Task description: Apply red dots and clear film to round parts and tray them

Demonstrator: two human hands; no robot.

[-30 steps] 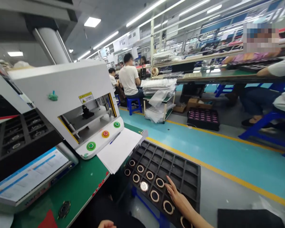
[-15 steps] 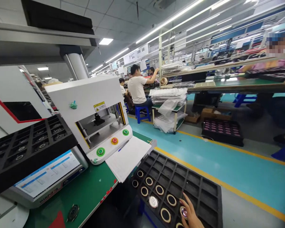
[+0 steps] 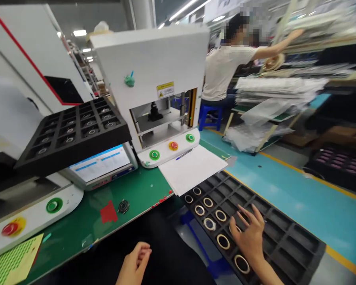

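Note:
My right hand (image 3: 249, 233) is over a black compartment tray (image 3: 299, 241), its fingers spread and holding nothing visible. A fingertip is at a gold-rimmed ring (image 3: 235, 228), partly hidden by the hand; whether they touch I cannot tell. Several similar rings with dark centres sit in the tray's near compartments, among them a gold ring (image 3: 223, 241) and one with a shiny, film-like covering (image 3: 209, 224). Above my dark-clothed lap, my left hand (image 3: 135, 262) is curled closed, with nothing seen in it. A round black part (image 3: 124, 206) lies on the green bench (image 3: 142, 192).
A white press (image 3: 154, 59) with green and red buttons stands behind papers (image 3: 192, 168) and a pen. Left of it, another black tray (image 3: 77, 138) rests above a screen (image 3: 102, 164). A seated co-worker (image 3: 222, 71) reaches toward shelves. Stacked sheets (image 3: 273, 91) fill a cart.
The view has swung left and down, so the press and tray sit differently in it. My left hand has come into view. My right hand's fingers have spread above the tray.

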